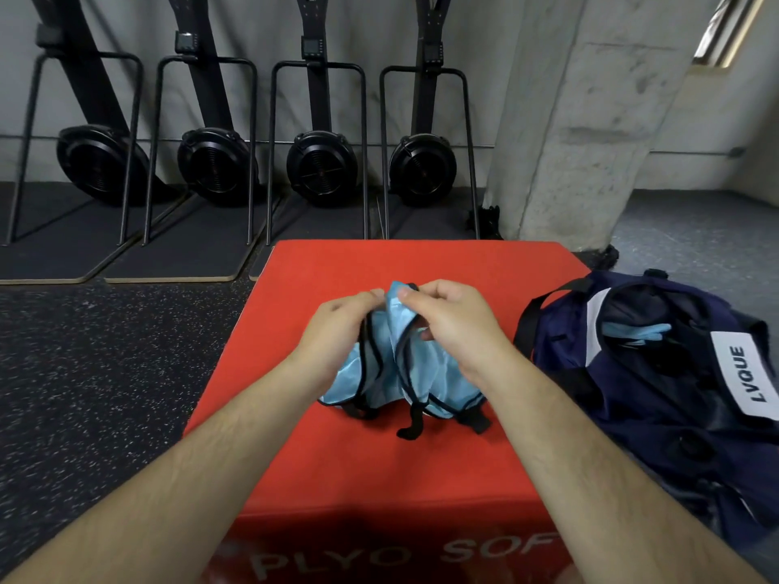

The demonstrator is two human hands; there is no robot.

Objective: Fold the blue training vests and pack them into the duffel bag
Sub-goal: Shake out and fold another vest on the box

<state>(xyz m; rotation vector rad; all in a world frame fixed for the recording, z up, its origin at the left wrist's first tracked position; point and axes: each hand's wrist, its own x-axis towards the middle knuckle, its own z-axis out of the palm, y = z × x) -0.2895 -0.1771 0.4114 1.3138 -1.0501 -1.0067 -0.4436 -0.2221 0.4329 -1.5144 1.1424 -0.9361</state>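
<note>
A light blue training vest [438, 373] with black trim and black straps hangs bunched over the red plyo box [379, 478]. My left hand [337, 330] and my right hand [451, 322] both pinch its upper edge, close together, lifting the top while the bottom rests on the box. To the right stands a navy duffel bag [657, 398], its mouth open, with another light blue vest [632, 333] lying inside.
Several black rowing machines [320, 166] stand upright along the grey back wall on dark mats. A concrete pillar [590, 120] rises behind the bag. Speckled black rubber floor [105, 373] lies to the left of the box.
</note>
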